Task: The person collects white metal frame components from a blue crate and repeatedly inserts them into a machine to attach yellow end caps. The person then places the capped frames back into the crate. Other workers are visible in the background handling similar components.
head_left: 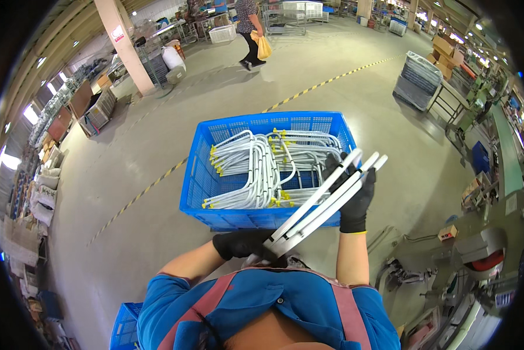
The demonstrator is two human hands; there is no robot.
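Observation:
Several white bent metal tubes slant across my front, held in both hands. Near my chest, my left hand, in a black glove, is closed round their lower ends. My right hand, gloved in black too, grips them near their upper ends. Below and beyond the tubes stands a blue plastic crate with mesh walls. Inside it lie stacked white bent tubes with yellow end caps. The held tubes partly hide the crate's right front corner.
Another blue crate is at my lower left. Machinery lines the right side. A wrapped dark stack stands farther right. A person carrying a yellow bag walks at the back. A pillar rises at the far left.

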